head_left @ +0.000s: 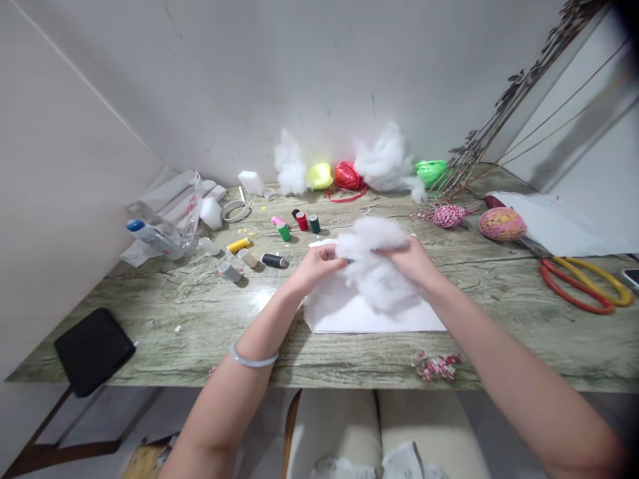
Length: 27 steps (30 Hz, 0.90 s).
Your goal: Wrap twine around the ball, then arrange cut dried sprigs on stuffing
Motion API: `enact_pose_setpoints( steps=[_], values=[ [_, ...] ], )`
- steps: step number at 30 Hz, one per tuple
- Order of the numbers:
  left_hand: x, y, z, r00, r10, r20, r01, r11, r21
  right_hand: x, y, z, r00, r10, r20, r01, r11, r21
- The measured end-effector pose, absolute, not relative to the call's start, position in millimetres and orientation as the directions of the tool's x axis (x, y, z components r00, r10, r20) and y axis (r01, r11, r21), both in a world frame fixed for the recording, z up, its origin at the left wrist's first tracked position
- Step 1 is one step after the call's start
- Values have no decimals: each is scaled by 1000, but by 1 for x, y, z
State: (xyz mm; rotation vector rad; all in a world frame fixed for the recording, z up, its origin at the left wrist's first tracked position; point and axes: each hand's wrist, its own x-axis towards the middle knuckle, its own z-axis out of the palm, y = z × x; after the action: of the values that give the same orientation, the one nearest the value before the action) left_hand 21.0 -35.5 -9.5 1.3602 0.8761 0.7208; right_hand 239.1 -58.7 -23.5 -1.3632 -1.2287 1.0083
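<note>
Over a white sheet [344, 320], the left hand [318, 267] is pinching the near edge of white fluff [375, 241]; the right hand [410, 261] is pressing into it, its grip hidden. Uneven pulling could be risking torn, scattered tufts.

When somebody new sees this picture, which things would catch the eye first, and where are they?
Probably the fluffy white stuffing between the left hand and the right hand, over a white sheet near the middle of the table. Next might come the shiny red ball and bright green bundle along the back, and the scissors with red and yellow handles at the far right.
</note>
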Motion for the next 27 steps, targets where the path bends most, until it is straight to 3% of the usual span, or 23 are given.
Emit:
enact_pose_setpoints(
  steps=[9, 14, 18, 20, 23, 25, 27],
  values=[
    [15, -30, -12, 481, 862, -163, 108, 126, 986, 251, -51, -25, 218, 972, 84, 36, 78, -996],
    [20, -32, -9, 329, 933, -143, 17, 146, 989, 242, -62, -14, 55, 998, -33, 53, -36, -998],
    [23, -34, -11, 311, 942, -128, 127, 92, 988, 241, -67, -8, -169, 985, -28, 63, -17, -998],
    [24, -35, -14, 315, 947, -63, 177, 6, 984, 244, -64, -7, -84, 996, 23, 94, 31, -995],
    [26, -35, -17, 355, 934, 40, 201, -119, 972, 250, -58, -6, 190, 960, 208, 223, 165, -961],
    [27, -36, -16, 391, 917, 84, 229, -185, 956, 251, -58, -3, 188, 941, 282, 290, 221, -931],
    [28, -38, -14, 413, 903, 120, 252, -240, 937, 250, -60, 0, 85, 967, 240, 303, 204, -931]
  ],
)
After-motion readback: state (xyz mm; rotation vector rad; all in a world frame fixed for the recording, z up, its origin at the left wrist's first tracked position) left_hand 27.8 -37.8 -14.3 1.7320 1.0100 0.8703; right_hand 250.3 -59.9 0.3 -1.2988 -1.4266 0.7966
